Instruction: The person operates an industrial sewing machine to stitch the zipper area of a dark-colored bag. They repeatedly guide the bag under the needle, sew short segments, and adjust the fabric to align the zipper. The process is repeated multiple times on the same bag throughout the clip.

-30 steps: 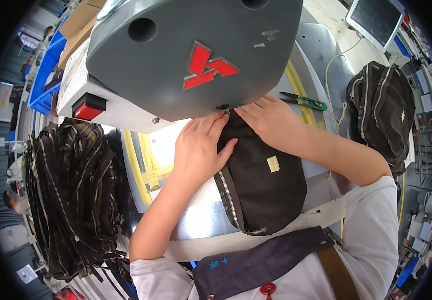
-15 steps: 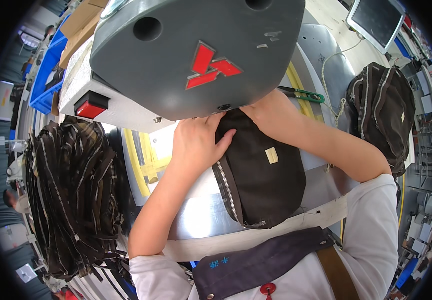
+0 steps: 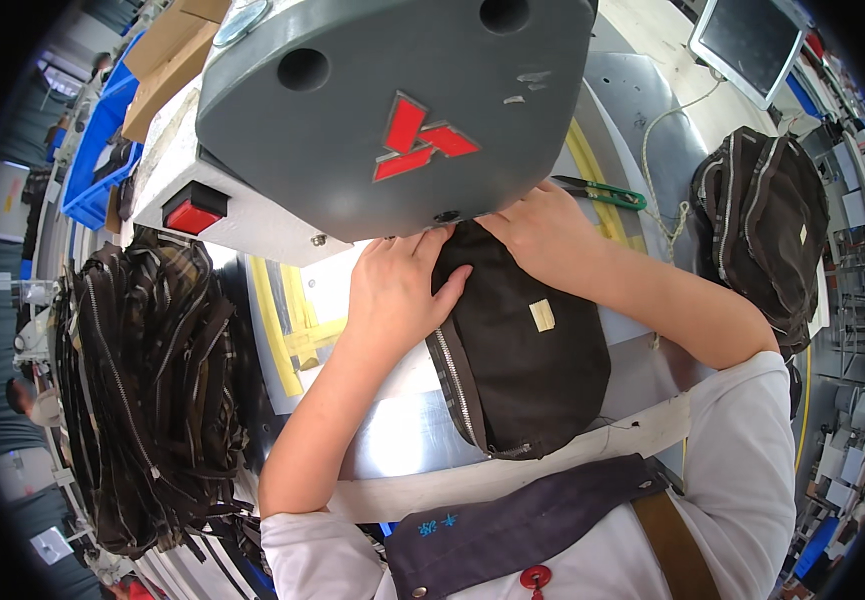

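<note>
A dark brown fabric bag piece [image 3: 523, 370] with a metal zipper along its left edge and a small cream patch lies in front of me. Its far end runs under the grey head of a sewing machine [image 3: 353, 130]. My left hand [image 3: 400, 280] rests at the far left part of the piece, fingers stretched forward and thumb spread over the fabric. On the far right part lies my right hand [image 3: 543, 235], its fingertips mostly hidden beneath the machine head. The needle area is out of sight. Green-handled thread snips [image 3: 608, 195] lie just beyond my right hand.
A pile of dark zippered bag pieces [image 3: 153, 390] stands at the left. More finished-looking dark bags [image 3: 763, 230] lie at the right, near a white cord [image 3: 648, 150] and a small screen [image 3: 750, 45]. Yellow tape strips [image 3: 271, 320] mark the work plate. Blue bins [image 3: 93, 180] stand far left.
The view has shifted slightly. My right hand has drawn back a little from under the machine head, showing more of its fingers. My left hand and the bag piece stay nearly the same.
</note>
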A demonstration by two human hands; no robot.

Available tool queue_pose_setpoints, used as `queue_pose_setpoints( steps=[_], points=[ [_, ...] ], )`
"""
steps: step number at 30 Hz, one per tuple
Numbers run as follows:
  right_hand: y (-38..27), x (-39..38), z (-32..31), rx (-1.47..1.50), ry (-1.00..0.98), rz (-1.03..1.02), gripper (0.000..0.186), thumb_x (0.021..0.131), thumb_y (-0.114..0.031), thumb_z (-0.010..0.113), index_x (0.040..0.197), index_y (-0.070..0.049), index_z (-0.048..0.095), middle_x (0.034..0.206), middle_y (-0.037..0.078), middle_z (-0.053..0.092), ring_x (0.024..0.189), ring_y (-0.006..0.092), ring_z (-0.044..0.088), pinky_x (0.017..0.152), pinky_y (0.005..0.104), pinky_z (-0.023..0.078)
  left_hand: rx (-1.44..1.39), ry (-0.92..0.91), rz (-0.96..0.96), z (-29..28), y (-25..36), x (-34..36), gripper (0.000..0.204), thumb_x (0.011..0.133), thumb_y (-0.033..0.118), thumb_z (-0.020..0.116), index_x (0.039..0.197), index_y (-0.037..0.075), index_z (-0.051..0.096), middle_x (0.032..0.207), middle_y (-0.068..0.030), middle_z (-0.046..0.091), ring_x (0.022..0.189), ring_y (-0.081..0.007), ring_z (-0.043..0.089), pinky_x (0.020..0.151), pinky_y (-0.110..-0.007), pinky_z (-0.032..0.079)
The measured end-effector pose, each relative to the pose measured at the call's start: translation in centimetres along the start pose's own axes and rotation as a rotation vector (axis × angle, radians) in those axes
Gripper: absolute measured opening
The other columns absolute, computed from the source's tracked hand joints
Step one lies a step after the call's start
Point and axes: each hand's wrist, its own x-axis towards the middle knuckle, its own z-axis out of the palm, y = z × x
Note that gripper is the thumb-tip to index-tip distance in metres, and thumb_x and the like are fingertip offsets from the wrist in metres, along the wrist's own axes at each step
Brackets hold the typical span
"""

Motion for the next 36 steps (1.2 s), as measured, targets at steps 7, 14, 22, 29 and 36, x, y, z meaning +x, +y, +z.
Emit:
queue_pose_setpoints(
  steps=[7,14,22,29,36],
  points=[
    [-0.2,-1.6,0.0,0.078,0.016,0.128,0.029,0.077,-0.008,0.060,0.104,-0.004,0.068,0.107,0.005,0.062,0.099,0.0232,0.059,0.079,0.0344,0.051,-0.082,0.026,0.025,0.4,1.1,-0.1,0.041,0.078,0.020,0.076,0.112,0.001,0.065,0.117,-0.0109,0.064,0.099,-0.0313,0.064,0.086,-0.038,0.052],
    [-2.4,-4.7,-1.4,0.478,0.079,0.175,0.031,0.072,0.005,0.063,0.099,-0.009,0.070,0.101,0.006,0.065,0.094,0.0274,0.061,0.079,0.0373,0.052,-0.346,-0.033,-0.286,0.2,2.9,-1.1,0.036,0.080,0.011,0.075,0.111,-0.002,0.064,0.101,-0.0097,0.067,0.086,-0.0212,0.066,0.078,-0.030,0.053],
    [-6.6,-7.6,-4.0,0.652,-0.022,-0.007,0.023,0.077,-0.007,0.069,0.100,-0.012,0.069,0.101,0.004,0.065,0.094,0.0243,0.062,0.076,0.0358,0.053,-0.751,-0.574,-0.410,-3.5,2.7,-4.4,0.029,0.081,0.008,0.073,0.108,-0.001,0.066,0.087,-0.0064,0.063,0.078,-0.0141,0.059,0.075,-0.028,0.050],
    [0.7,-10.5,-8.3,-0.112,-0.022,0.453,0.032,0.085,-0.018,0.063,0.112,-0.002,0.062,0.110,0.009,0.060,0.098,0.0274,0.060,0.083,0.0373,0.051,-0.773,-0.491,-0.294,-2.7,1.6,-5.0,0.028,0.082,0.009,0.076,0.105,-0.002,0.064,0.089,-0.0009,0.059,0.075,-0.0094,0.050,0.071,-0.025,0.045],
    [2.4,-12.2,-6.8,-0.155,-0.105,0.545,0.020,0.090,-0.018,0.056,0.105,-0.005,0.060,0.095,0.007,0.057,0.090,0.0274,0.060,0.075,0.0390,0.051,-0.809,-0.535,-0.378,-2.9,2.0,-4.6,0.024,0.086,0.015,0.073,0.101,-0.002,0.066,0.080,-0.0005,0.060,0.073,-0.0078,0.051,0.068,-0.025,0.045]
  ],
)
